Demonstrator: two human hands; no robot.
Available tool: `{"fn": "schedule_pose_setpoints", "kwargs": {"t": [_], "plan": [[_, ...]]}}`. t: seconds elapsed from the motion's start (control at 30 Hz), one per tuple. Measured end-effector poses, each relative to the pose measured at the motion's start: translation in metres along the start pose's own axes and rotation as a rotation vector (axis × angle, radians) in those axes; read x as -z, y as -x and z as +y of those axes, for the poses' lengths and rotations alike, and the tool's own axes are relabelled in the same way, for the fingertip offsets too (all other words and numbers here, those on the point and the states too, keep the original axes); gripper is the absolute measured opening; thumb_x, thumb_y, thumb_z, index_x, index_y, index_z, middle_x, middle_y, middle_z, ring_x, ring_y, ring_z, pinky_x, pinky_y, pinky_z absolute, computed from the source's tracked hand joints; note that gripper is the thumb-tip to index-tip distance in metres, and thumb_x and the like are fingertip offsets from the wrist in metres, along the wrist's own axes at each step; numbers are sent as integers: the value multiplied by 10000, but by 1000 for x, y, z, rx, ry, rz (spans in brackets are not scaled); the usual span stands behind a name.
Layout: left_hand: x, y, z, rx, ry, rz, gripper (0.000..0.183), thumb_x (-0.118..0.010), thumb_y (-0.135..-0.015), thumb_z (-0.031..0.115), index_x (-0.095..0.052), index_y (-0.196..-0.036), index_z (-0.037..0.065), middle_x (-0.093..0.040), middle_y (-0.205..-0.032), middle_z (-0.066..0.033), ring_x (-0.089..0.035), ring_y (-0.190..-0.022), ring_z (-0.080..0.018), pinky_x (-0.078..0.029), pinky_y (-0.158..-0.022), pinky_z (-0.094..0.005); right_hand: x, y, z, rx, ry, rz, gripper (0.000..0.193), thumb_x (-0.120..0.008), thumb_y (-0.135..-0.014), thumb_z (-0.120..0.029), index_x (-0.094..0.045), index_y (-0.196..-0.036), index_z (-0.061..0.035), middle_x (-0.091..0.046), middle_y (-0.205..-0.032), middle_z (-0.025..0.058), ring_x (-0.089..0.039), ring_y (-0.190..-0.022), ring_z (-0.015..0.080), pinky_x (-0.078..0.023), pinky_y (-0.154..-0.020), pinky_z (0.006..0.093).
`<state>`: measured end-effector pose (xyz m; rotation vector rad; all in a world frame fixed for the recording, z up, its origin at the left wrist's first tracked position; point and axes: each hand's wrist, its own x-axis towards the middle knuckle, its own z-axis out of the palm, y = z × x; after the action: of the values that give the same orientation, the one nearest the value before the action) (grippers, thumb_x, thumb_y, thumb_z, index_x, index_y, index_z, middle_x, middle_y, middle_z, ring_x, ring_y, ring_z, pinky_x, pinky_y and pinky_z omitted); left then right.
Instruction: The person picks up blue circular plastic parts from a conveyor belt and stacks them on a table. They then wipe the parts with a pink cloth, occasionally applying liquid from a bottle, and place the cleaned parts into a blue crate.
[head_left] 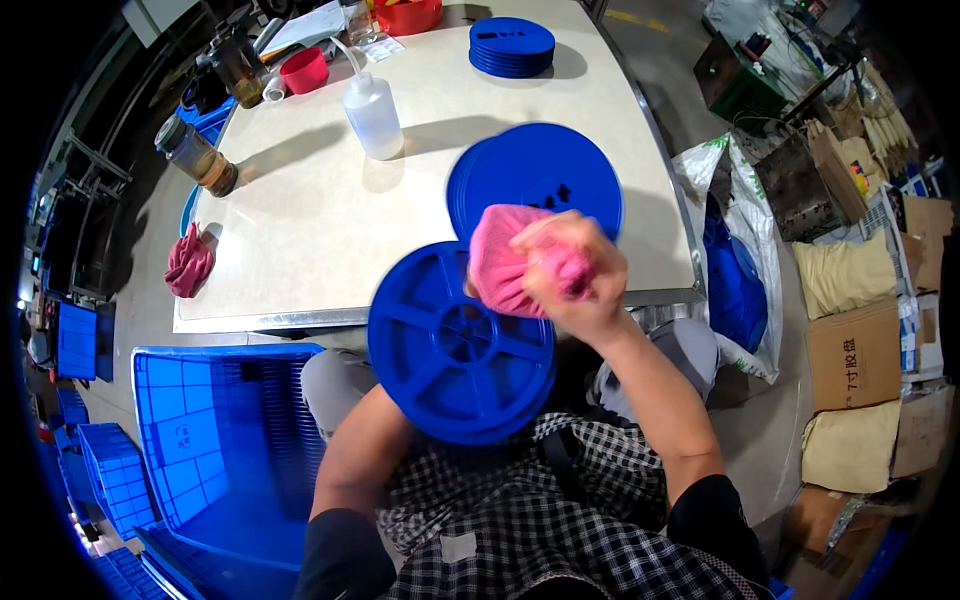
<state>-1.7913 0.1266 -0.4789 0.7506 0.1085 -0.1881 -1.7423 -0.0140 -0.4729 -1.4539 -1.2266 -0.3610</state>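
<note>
Workshop clutter rings a pale desk [300, 230] with a metal edge: cardboard boxes [855, 355] and a white sack [745, 190] to the right, blue crates [215, 430] on the floor to the left. On the desk a stack of blue discs [545, 170] lies just behind the hands, and a second, smaller stack [511, 46] sits at the far edge. A squeeze bottle [372, 112] stands mid-desk, probably kept within reach, with jars [198, 155] and a red cup [304, 70] well apart beyond it.

The blue reel [460, 345] is held above the lap, face tilted up toward the camera, seemingly so its face can be rubbed. The left hand is hidden behind it; I cannot tell its grip. The right hand [570, 275] grips a bunched pink cloth [510, 265], pressed on the reel's upper rim. Another pink rag [188, 262] lies at the desk's left edge.
</note>
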Motion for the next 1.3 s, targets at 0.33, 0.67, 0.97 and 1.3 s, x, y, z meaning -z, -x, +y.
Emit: {"fn": "schedule_pose_setpoints", "kwargs": {"t": [0.33, 0.67, 0.97, 1.3], "plan": [[11, 15, 5, -86, -91, 105, 189, -646, -977, 276, -630, -1082, 120, -632, -904, -2, -601, -766, -85, -491, -703, -191, 50, 0, 9, 28, 312, 87, 265, -783, -757, -9, -636, -977, -29, -688, -967, 94, -689, -869, 228, -566, -761, 353], [-25, 41, 16, -114, -1017, -23, 228, -721, -906, 176, -650, -1089, 62, -688, -1065, -64, -643, -1013, -184, -497, -931, -355, 47, -39, -2, 120, 453, -33, 372, -794, -662, 35, -639, -994, -22, -677, -880, 73, -688, -845, 144, -547, -698, 276], [6, 29, -26, 121, -320, -215, 277, -716, -916, 194, -618, -1145, 71, -665, -1140, -93, -622, -1087, -223, -474, -988, -384, 39, -36, 2, 141, 364, -35, 219, -793, -758, -100, -635, -909, -107, -668, -858, 60, -679, -789, 211, -570, -699, 327], [-3, 25, -17, 136, -187, -214, 371, -713, -931, 253, -555, -1226, 93, -599, -1282, -148, -571, -1213, -292, -428, -1078, -434, 103, -18, 54, -319, 581, 333, 227, -711, -768, -5, -607, -970, -20, -671, -863, 136, -697, -770, 274, -563, -712, 364]]}}
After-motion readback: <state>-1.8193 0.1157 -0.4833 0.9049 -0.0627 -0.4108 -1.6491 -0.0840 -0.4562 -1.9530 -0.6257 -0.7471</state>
